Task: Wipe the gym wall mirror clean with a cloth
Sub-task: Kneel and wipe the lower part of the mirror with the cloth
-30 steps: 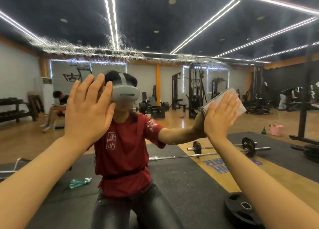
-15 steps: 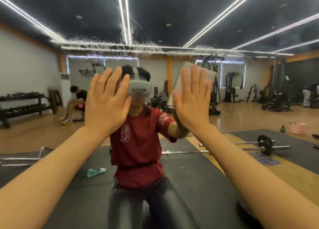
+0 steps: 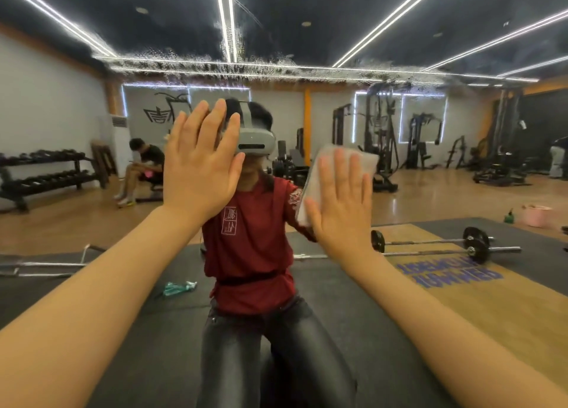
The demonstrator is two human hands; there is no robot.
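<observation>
The wall mirror (image 3: 430,23) fills the whole view and reflects the gym and me, kneeling in a red shirt. A band of spray droplets (image 3: 276,66) runs across the glass above head height. My right hand (image 3: 341,205) presses a folded white cloth (image 3: 319,168) flat against the mirror, fingers straight and spread. The cloth shows above and left of the fingers. My left hand (image 3: 199,171) lies flat on the glass with straight fingers, left of the cloth, and holds nothing.
In the reflection a green spray bottle (image 3: 178,288) lies on the black mat beside my knees. A barbell (image 3: 442,246) lies behind on the right, near a pink bucket (image 3: 536,215). A seated person (image 3: 143,171) and a dumbbell rack (image 3: 43,174) are at far left.
My right hand has slid the cloth leftward across the mirror, then a little downward. My left hand has stayed flat on the glass.
</observation>
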